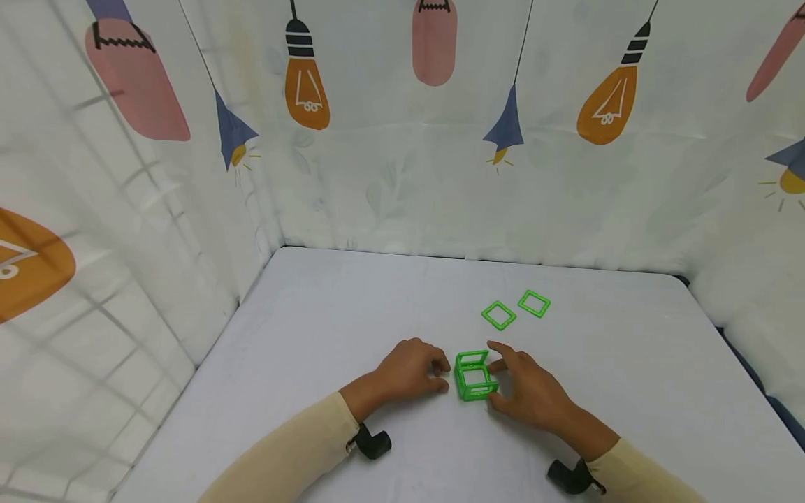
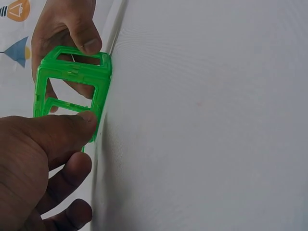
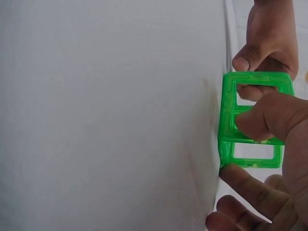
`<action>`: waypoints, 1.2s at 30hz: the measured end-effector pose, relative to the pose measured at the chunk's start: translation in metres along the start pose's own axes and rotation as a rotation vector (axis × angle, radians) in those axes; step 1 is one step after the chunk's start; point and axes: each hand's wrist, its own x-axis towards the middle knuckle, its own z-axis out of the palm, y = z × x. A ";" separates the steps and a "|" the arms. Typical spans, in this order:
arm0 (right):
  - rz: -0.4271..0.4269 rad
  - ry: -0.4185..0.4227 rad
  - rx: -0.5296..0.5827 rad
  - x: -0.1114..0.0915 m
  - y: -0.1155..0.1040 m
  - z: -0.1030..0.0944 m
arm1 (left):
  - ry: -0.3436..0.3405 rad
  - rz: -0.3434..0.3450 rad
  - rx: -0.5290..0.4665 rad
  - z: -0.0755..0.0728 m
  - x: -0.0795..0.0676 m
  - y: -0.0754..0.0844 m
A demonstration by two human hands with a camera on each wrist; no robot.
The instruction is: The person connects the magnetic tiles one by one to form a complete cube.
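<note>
A box-like structure of green see-through square magnetic tiles (image 1: 462,383) stands on the white table with its top open. My right hand (image 1: 534,391) is at its right side, thumb at the near corner and a finger inside the far part, gripping a side tile. In the right wrist view the thumb overlaps a tile (image 3: 257,77) and the index finger reaches its lower corner. My left hand (image 1: 405,370) lies just left of the structure, fingers loosely bent, with a small gap between in the head view.
Two loose green square tiles, a nearer one (image 1: 506,309) and a farther one (image 1: 539,297), lie flat behind the structure. The white-covered table (image 1: 352,300) meets a hanging cloth (image 1: 402,188) printed with lamps at the back and left.
</note>
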 end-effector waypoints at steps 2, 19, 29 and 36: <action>-0.007 -0.006 -0.002 0.001 0.001 -0.001 | 0.007 -0.017 0.010 0.000 0.001 -0.001; -0.069 -0.089 0.027 0.011 0.006 -0.006 | -0.016 0.023 -0.033 0.005 0.009 -0.005; -0.079 -0.121 0.061 0.017 0.010 -0.006 | -0.027 0.047 -0.033 0.007 0.012 -0.007; -0.077 -0.131 0.068 0.020 0.010 -0.006 | -0.021 0.053 -0.017 0.007 0.013 -0.007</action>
